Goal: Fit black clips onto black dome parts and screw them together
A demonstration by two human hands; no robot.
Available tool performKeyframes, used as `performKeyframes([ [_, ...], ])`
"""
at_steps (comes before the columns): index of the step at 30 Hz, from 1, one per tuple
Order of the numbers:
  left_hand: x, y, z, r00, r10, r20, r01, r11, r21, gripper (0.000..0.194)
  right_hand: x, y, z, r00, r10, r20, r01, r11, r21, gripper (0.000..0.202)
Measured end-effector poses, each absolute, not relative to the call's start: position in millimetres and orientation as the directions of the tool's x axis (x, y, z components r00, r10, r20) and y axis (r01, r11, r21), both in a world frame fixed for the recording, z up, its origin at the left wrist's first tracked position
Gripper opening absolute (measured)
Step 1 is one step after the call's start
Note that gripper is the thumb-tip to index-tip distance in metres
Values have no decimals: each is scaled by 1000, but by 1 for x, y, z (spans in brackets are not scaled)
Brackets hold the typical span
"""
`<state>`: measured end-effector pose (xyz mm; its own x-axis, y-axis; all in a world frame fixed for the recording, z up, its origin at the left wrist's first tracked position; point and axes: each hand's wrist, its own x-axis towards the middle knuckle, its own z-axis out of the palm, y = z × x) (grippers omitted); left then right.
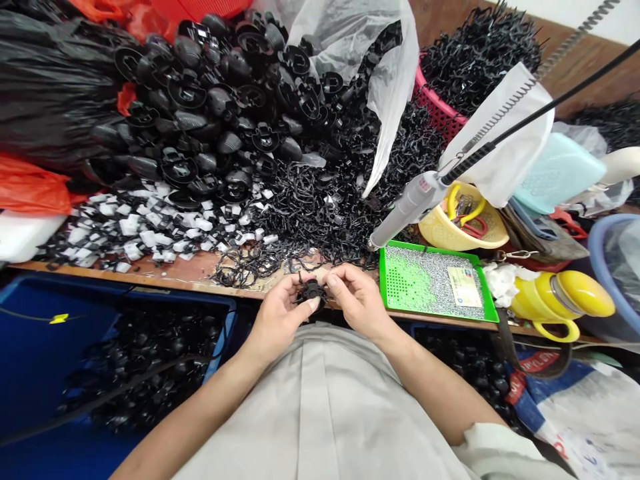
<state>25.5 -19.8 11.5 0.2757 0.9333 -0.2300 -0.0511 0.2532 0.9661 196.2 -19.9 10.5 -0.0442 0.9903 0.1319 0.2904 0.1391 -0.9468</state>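
A round black plastic part (313,291) with small projections is held close to my body, at the front edge of the workbench. My left hand (286,308) is closed on its left side, the thumb lying across it. At the part's right side, the fingertips of my right hand (351,298) are pinched together; whatever sits between them is too small and dark to make out. Just beyond my hands lies a heap of thin black plastic clips (320,213). Left of that is a pile of small white-and-black pieces (150,227).
Black domed housings (200,93) are heaped at the back. An electric screwdriver (405,208) hangs on a coiled spring at the right, above a green tray (383,280) of tiny screws. A yellow thermos (545,297) lies beside it. Below left stands a blue bin (40,373) holding black parts.
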Motion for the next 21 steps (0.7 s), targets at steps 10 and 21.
performKeyframes([
  [10,16,-17,7,251,965,82,161,-125,979,39,185,-36,15,-116,911,395,293,412,-863,14],
  [21,15,-16,7,244,956,162,330,-239,913,71,288,9,29,496,628,600,403,446,-799,50],
])
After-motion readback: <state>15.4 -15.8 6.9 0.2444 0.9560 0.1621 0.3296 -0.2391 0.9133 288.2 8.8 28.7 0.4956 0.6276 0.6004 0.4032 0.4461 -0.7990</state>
